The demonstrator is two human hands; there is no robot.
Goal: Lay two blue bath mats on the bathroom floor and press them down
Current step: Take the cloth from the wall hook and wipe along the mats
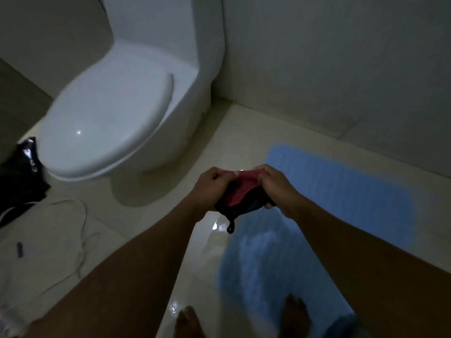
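Left hand [210, 189] and right hand [278, 189] pinch a red-and-black cloth [241, 191], flat blue mat [341, 186] and shaggy blue mat [263, 264] look light and floppy, grab corners imo.

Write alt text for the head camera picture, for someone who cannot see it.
In a dim bathroom, a person's left hand and right hand grip a small red-and-black fabric item. Below lie two blue bath mats, the far mat by the wall, the near mat under a bare foot; a closed white toilet stands left.
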